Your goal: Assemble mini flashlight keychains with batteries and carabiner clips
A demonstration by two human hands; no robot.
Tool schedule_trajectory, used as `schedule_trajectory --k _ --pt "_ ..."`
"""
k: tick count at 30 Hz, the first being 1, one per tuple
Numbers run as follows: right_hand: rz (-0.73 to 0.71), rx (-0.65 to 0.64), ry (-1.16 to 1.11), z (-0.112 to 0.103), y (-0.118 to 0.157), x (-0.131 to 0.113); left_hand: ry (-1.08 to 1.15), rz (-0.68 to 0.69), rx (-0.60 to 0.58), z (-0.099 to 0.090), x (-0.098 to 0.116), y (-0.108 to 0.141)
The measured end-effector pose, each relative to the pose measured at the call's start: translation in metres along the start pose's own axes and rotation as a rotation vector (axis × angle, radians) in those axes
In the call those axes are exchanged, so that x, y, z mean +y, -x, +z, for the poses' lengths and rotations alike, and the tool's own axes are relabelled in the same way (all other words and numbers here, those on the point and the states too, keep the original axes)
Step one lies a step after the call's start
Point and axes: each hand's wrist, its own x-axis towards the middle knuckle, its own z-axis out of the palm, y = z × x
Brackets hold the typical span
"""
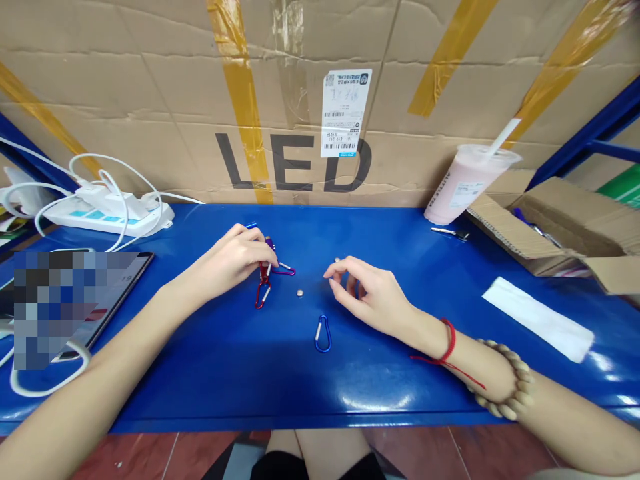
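Observation:
My left hand (240, 257) is closed over a small bunch of carabiners, its fingertips pinched down on them. A red carabiner (263, 293) and a purple carabiner (285, 269) stick out past the fingers, and a bit of blue (250, 226) shows behind the knuckles. The palm hides the rest of the bunch. My right hand (365, 290) hovers low over the table with fingers curled, thumb and index apart, and nothing visible between them. Between the hands lies a small round silver piece (300, 293); another (337, 260) peeks out behind my right fingers. Nearer me rests a single blue carabiner (323, 334).
On the blue table (225, 373), a tablet (120, 293) and a white power strip (90, 217) with cables occupy the left. At right are a pink drink cup (463, 187), a key (453, 233), a white paper strip (540, 320) and an open cardboard box (540, 247). A large carton (175, 87) stands behind.

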Motion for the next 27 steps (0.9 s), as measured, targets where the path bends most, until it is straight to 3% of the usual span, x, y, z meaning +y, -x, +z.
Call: schedule_trajectory --k 4,7,12,27 --pt "-0.002 0.0 -0.001 0.0002 0.0006 0.0002 -0.084 -0.021 0.0 -0.0082 -0.0013 0.0007" --pt "-0.015 0.008 -0.002 0.0002 0.0006 0.0006 -0.023 -0.046 -0.002 -0.0115 -0.0005 0.0028" --pt "-0.02 0.007 0.0 0.0005 0.0001 0.001 0.07 -0.088 -0.063 -0.0097 0.0009 0.0063" --pt "0.002 -0.006 -0.005 -0.0011 0.0005 -0.0001 -0.053 -0.177 -0.127 -0.0068 0.0026 0.0059"
